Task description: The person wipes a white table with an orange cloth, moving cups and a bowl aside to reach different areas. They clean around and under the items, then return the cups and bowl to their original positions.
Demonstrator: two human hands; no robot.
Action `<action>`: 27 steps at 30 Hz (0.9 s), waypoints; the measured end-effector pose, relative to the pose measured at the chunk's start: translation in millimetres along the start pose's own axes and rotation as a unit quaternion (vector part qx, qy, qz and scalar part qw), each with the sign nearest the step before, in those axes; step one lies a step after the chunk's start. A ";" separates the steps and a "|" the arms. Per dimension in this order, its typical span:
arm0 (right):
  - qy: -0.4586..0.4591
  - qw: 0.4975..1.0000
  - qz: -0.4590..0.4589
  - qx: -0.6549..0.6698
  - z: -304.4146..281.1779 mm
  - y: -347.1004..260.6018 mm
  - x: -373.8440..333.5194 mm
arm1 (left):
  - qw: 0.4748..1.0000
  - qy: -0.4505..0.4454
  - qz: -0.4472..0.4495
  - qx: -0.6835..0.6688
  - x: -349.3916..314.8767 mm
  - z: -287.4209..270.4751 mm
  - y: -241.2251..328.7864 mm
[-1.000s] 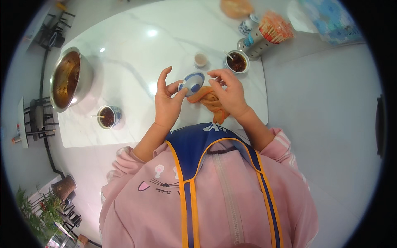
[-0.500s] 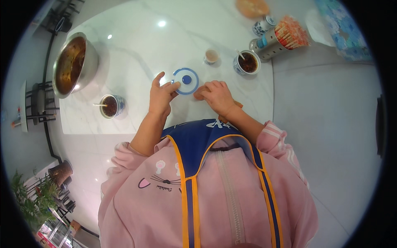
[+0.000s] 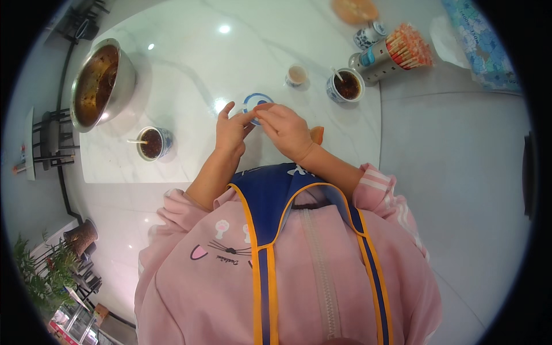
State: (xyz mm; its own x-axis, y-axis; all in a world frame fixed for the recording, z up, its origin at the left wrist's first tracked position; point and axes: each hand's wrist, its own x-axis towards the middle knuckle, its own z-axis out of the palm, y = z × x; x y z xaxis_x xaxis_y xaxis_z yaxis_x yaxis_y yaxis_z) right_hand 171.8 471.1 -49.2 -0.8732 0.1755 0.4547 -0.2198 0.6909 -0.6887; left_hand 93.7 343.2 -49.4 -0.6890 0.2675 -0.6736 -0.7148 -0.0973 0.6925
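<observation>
Over the near part of the table, my left hand [image 3: 233, 131] grips a round white lid [image 3: 249, 102] with a blue rim and blue knob, its index finger sticking up. My right hand [image 3: 287, 131] is closed on an orange-brown cloth [image 3: 263, 107], which it presses over the lid's near right side. More orange material [image 3: 317, 135] shows beyond the right wrist; I cannot tell if it is the same cloth. Part of the lid lies hidden behind my right fingers.
Sauce jars with spoons stand left [image 3: 152, 143] and right [image 3: 347, 85], near a small cup [image 3: 296, 75]. A steel basin [image 3: 129, 80] of dark red liquid is far left. At right are a chopstick holder [image 3: 376, 64], blue-white jar [image 3: 370, 35] and blue-patterned pack [image 3: 483, 43].
My right hand has moved left and slightly up, bringing the cloth from beside the lid onto it. My left hand has shifted slightly right, still holding the lid.
</observation>
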 end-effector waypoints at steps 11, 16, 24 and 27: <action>-0.105 0.980 -0.107 -0.130 -4.6 7.7 -8.3 | 1.000 -0.017 0.000 -0.011 -1.5 -6.2 -1.7; -0.125 0.972 -0.098 -0.171 -11.9 8.5 -15.6 | 0.999 -0.028 -0.002 -0.028 1.7 -12.1 -2.6; -0.106 0.981 -0.026 -0.157 -21.7 11.9 -24.7 | 0.999 -0.018 0.012 0.026 0.6 -14.2 6.3; -0.120 0.979 0.097 -0.130 -34.1 20.3 -23.6 | 0.996 -0.018 0.047 0.079 -5.5 -13.0 17.8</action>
State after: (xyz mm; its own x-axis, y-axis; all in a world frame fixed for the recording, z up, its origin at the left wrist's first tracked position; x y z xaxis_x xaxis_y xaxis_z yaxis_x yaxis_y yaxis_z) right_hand 202.8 504.8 -54.6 -0.9717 0.1717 0.1621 0.0506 0.8220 -0.5673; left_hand 83.3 327.5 -36.8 -0.7449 0.2980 -0.5969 -0.6183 0.0276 0.7854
